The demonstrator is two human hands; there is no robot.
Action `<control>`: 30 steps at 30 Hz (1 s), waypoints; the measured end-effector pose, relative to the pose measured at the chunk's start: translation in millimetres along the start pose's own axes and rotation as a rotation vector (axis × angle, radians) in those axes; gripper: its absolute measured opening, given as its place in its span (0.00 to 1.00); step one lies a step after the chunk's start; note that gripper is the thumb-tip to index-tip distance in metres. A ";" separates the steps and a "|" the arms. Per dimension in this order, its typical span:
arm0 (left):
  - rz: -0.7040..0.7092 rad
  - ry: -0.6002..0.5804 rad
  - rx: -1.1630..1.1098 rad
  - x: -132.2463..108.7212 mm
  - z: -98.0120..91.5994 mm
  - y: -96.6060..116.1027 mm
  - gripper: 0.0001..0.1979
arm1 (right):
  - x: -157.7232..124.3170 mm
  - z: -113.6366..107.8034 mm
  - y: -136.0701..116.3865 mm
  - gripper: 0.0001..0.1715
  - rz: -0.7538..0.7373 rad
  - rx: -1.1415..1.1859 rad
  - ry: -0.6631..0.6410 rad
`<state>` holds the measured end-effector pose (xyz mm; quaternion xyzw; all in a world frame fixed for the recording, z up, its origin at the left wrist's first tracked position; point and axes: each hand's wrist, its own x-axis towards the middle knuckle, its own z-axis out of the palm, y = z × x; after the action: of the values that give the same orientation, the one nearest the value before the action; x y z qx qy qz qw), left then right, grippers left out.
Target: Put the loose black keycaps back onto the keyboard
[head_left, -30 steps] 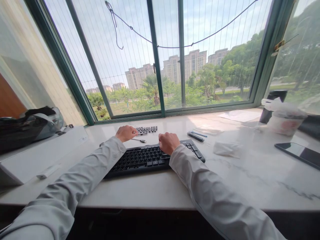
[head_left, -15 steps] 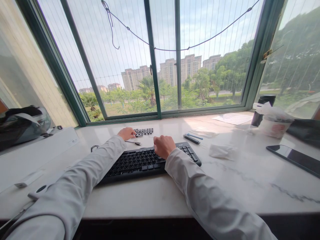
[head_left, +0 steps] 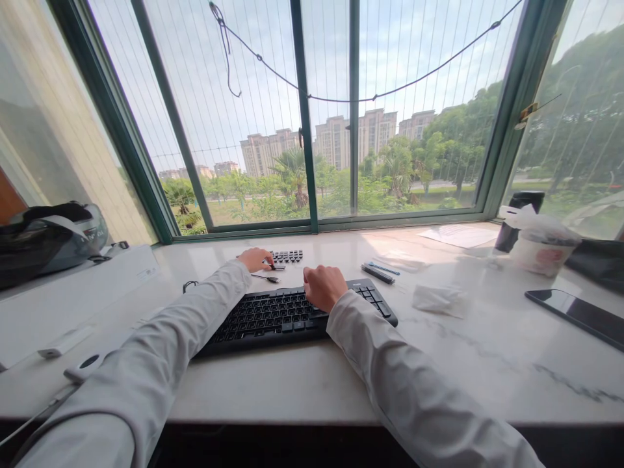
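A black keyboard [head_left: 273, 315] lies on the pale marbled counter, with many switch positions in its main block showing without caps. Behind it, loose black keycaps [head_left: 291, 255] stand in rows. At the left end of these rows, my left hand [head_left: 255, 259] is closed, its fingertips at a long dark keycap [head_left: 277, 267]. My right hand [head_left: 325, 286] is curled like a fist over the right part of the keyboard, beside the number pad. Its fingertips are turned away, so whatever they hold is hidden. A cable plug [head_left: 272, 279] rests between the left hand and the keyboard.
Right of the keyboard lie a black tool and a blue one [head_left: 384, 269] and a crumpled clear wrapper [head_left: 439, 300]. Farther right are a phone [head_left: 578, 316] and a bagged tub [head_left: 543, 250]. A helmet [head_left: 53, 237] sits on a white box [head_left: 73, 302] at left.
My left hand has shifted slightly, and the long keycap at its fingertips now shows apart from the rows. My right hand stays over the keyboard. The whole view has moved a little.
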<state>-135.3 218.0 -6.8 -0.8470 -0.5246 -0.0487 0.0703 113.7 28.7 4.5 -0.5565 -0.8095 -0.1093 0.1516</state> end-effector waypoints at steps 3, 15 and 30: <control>0.021 0.003 -0.030 -4.2 -2.8 5.0 0.12 | -0.1 -0.4 -0.2 0.13 0.004 -0.002 0.002; 0.361 -0.141 -0.496 -102.2 -54.1 39.6 0.22 | -5.1 -6.4 -12.8 0.12 -0.052 0.029 0.029; 0.363 -0.480 -0.748 -150.5 -55.7 57.2 0.19 | -8.6 1.9 -33.5 0.23 -0.299 0.563 -0.246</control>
<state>-151.4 50.6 20.6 -0.8795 -0.3163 -0.0240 -0.3548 85.0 10.0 -0.7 -0.3769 -0.8929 0.1652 0.1827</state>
